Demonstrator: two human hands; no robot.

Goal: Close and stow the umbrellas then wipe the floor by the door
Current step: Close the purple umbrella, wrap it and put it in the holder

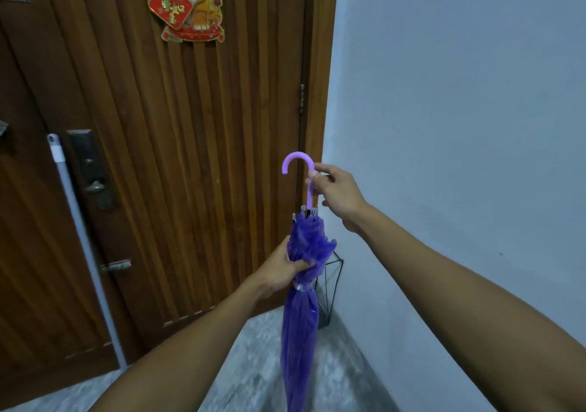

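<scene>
A closed purple umbrella (300,316) stands nearly upright in front of a brown wooden door (158,158), with its curved lilac handle (298,164) at the top and its folded canopy running down past the bottom edge of the view, so the tip cannot be seen. The left hand (282,269) wraps around the bunched canopy just above a clear strap (302,286) that circles the fabric; its grip is closed on the umbrella, fingers curled around the front of the folds. The right hand (339,196) is higher up, at the straight part of the handle, below the hook; thumb and forefinger pinch the handle while the other fingers curl loosely behind. Just behind the umbrella, in the corner where the door frame meets a pale blue-white wall (459,126), stands a black wire stand (331,285), partly hidden by the canopy. The floor (253,364) below is grey and mottled. A long pale pole (82,237) leans against the left part of the door, beside a dark lock plate with a lever (92,170). High on the door hangs a red and gold tiger decoration (187,3). Both forearms reach in from the lower edge of the view toward the umbrella.
</scene>
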